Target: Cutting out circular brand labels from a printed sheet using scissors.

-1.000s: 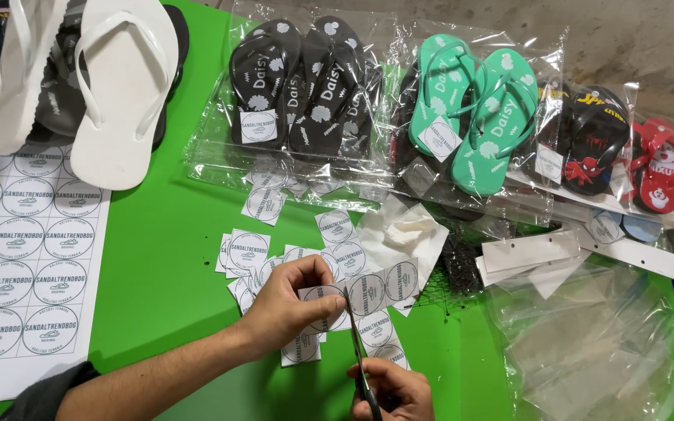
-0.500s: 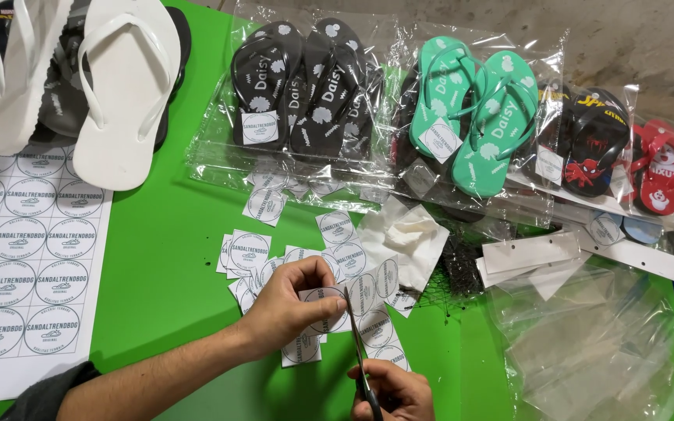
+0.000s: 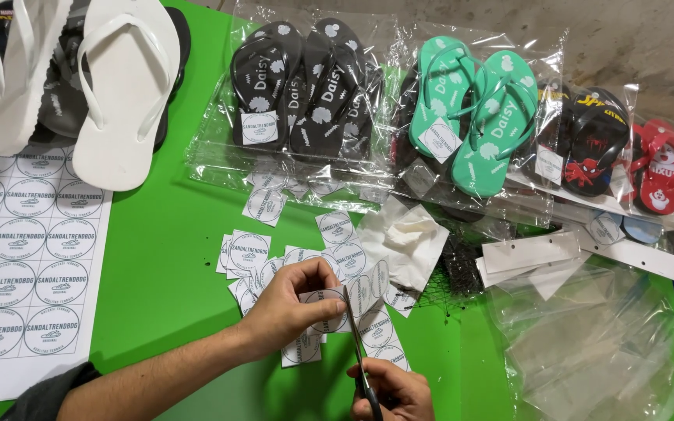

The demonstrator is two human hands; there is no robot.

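Note:
My left hand [image 3: 294, 300] pinches a strip of paper with round printed labels [image 3: 326, 300] above the green table [image 3: 165, 257]. My right hand [image 3: 395, 390], low at the frame's bottom edge, grips a pair of scissors [image 3: 356, 347] whose blades point up and cut into the strip right beside my left fingers. Several cut square labels [image 3: 247, 253] lie scattered on the table around and under both hands.
An uncut sheet of round labels [image 3: 21, 257] lies at the left. White flip-flops [image 3: 122, 86] sit at the back left. Bagged flip-flops line the back: black [image 3: 298, 86], teal [image 3: 477, 117], small black [image 3: 594, 144] and red [image 3: 661, 168]. Crumpled paper [image 3: 411, 242] and empty clear bags [image 3: 594, 343] lie right.
The scissor blades have advanced up along the label strip, and my left hand has shifted the strip slightly. Everything else on the table is unchanged.

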